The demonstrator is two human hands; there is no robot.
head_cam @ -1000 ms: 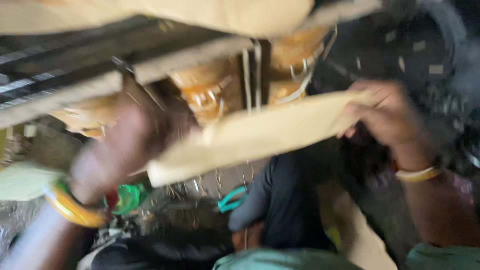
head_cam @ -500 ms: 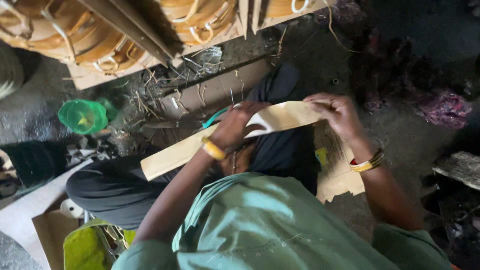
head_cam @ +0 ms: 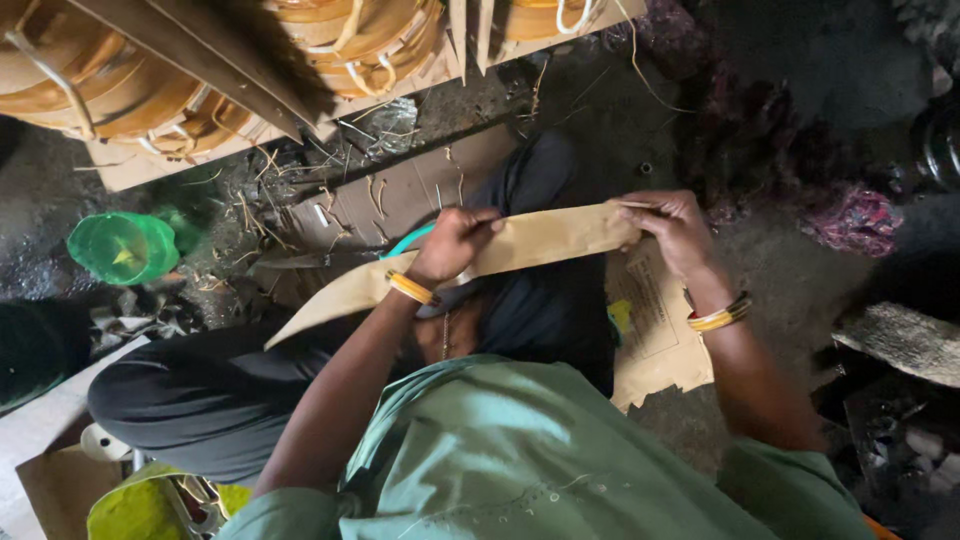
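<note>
Both hands pinch a tan strip (head_cam: 520,248) held across the lap: left hand (head_cam: 452,242) grips mid-length, right hand (head_cam: 675,228) its far end. Teal-handled tool (head_cam: 408,240) behind strip. Green cup (head_cam: 122,247) left, stacked hoops (head_cam: 120,80) above, cardboard (head_cam: 655,340) underneath.

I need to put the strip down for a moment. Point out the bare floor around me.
Bare grey floor lies right of the right hand, before the pink rag heap. The flat cardboard beyond the left hand is open, apart from stray slivers. It is crowded by the green cup with scraps, and under the stacked wooden hoops.
</note>
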